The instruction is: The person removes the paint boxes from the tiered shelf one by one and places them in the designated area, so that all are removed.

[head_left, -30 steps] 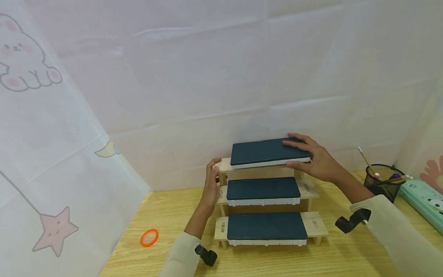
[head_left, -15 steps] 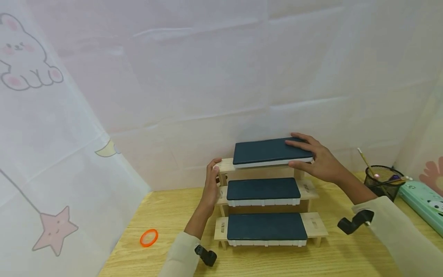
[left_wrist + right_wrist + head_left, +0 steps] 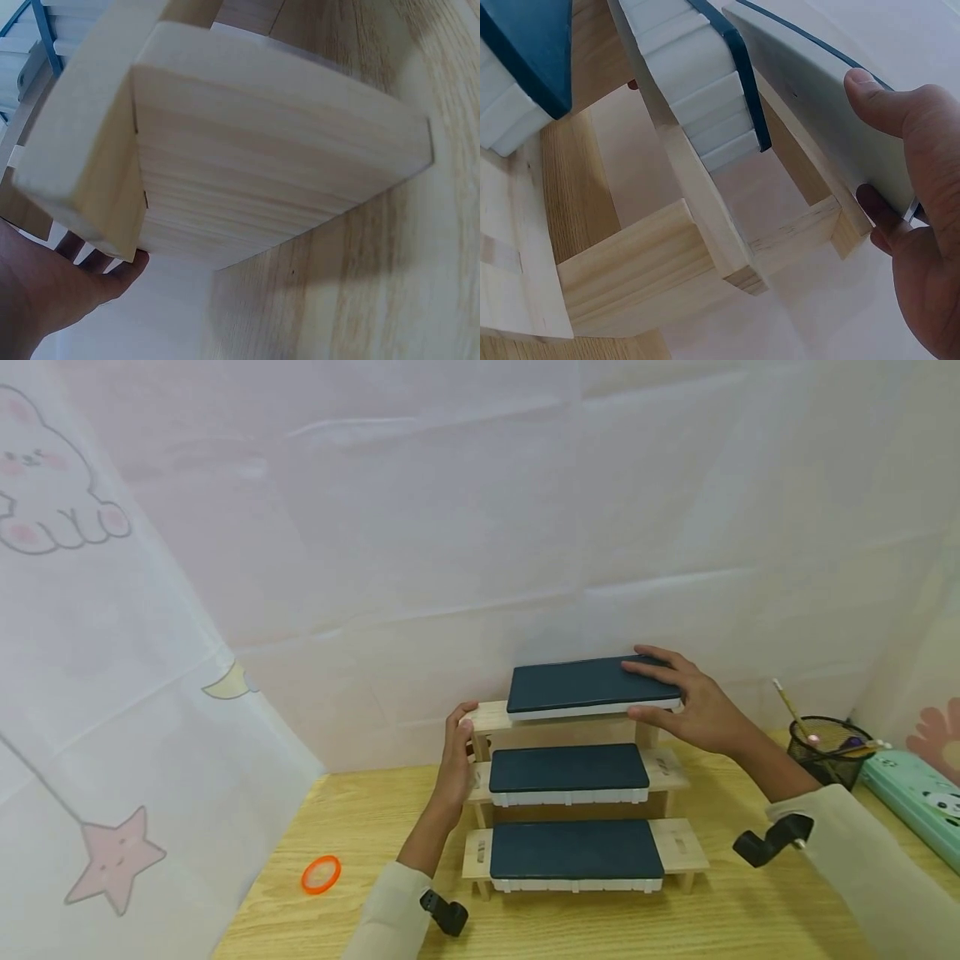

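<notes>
A three-step wooden rack (image 3: 684, 845) bears a dark-blue-lidded white box on each step. My right hand (image 3: 686, 703) grips the right end of the top box (image 3: 581, 683), thumb along the front side and fingers over the lid. That box sits to the right on its step, its right end slightly raised in the head view. At the rack's upper left end, my left hand (image 3: 456, 760) holds the top board (image 3: 491, 716); in the left wrist view its fingers (image 3: 124, 274) curl round the wood. The middle box (image 3: 570, 768) and bottom box (image 3: 576, 850) rest on their steps.
An orange ring (image 3: 321, 874) lies left on the wooden table (image 3: 375, 827). To the right stand a black mesh pen cup (image 3: 828, 760) with a pencil and a mint-green case (image 3: 915, 802). A pale cloth (image 3: 480, 568) hangs close behind the rack.
My right hand has drawn the top box slightly to the right, baring more of the top board's left end. The left hand keeps its hold there.
</notes>
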Demonstrator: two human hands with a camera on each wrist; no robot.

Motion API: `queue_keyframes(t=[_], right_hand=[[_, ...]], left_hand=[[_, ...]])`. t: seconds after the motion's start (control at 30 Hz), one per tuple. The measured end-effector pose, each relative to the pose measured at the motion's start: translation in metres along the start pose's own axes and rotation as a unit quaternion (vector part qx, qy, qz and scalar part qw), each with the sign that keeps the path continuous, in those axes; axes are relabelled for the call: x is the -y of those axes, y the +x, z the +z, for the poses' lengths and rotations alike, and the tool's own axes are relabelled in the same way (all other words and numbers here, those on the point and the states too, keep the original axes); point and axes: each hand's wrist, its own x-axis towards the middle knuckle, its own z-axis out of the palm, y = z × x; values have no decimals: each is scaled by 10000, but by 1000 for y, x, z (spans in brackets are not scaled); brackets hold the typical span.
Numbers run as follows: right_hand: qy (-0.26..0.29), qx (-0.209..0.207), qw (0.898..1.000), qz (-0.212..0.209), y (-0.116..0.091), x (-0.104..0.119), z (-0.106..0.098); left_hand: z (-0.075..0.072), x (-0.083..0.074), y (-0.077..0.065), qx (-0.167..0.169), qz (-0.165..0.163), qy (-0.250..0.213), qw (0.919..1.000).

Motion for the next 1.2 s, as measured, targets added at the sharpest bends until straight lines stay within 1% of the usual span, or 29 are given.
queue_keyframes(t=[0.07, 0.13, 0.23, 0.57, 1.0, 1.2], right_hand=[[-19, -1, 10000, -4, 0, 0, 0], [-31, 10, 10000, 15, 0, 0, 0], [-28, 13, 10000, 34, -1, 1, -2], [36, 5, 9999, 115, -4, 1, -5], [13, -15, 9999, 161, -7, 2, -8], [39, -46, 9998, 179, -9, 2, -10]], left_hand=[[0, 10, 2, -77, -9, 29, 10000], [1, 10, 2, -111, -3, 28, 9999], [2, 10, 2, -120, -20, 19, 9999], [1, 6, 1, -44, 90, -7, 10000], [-1, 12, 1, -94, -28, -15, 10000], [-1, 12, 2, -112, -6, 6, 9999]])
